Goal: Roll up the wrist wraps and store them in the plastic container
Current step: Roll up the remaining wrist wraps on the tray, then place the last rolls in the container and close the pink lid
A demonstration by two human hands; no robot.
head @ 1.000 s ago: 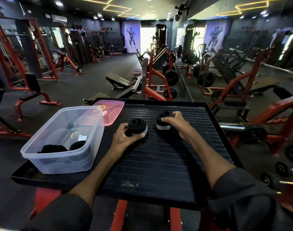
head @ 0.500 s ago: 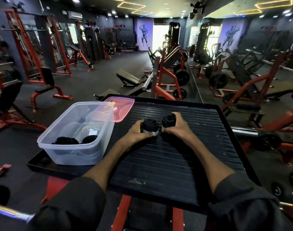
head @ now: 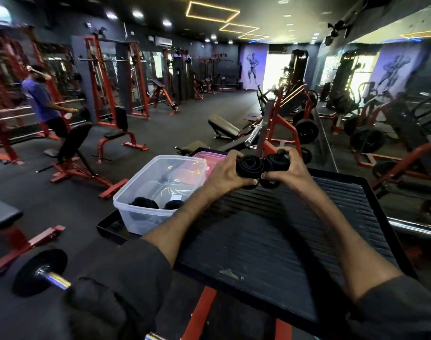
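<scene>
Head view: both forearms reach forward from dark sleeves over a black ribbed platform, hands meeting near its far edge. Left hand is curled around a rolled black wrist wrap, fingers over the top, thumb underneath — spiral end of the roll faces the camera. Right hand grips a second rolled wrist wrap the same way, fingers arched over it, thumb tucked below. The two rolls touch side by side between the hands; both look raised above the platform surface. A small dark loop hangs under the right hand's roll, too blurred to tell what it is.

Clear plastic container sits on the platform's left side, just left of the left forearm, open. Two black rolled wraps lie inside at its near end, side by side. Pink lid lies flat behind the container, partly hidden by the left hand.

Background — gym floor with red-framed machines and benches, a mirror wall on the right. A person in a blue shirt stands far left, well apart from the platform. A dumbbell sits low left, near the left sleeve.
</scene>
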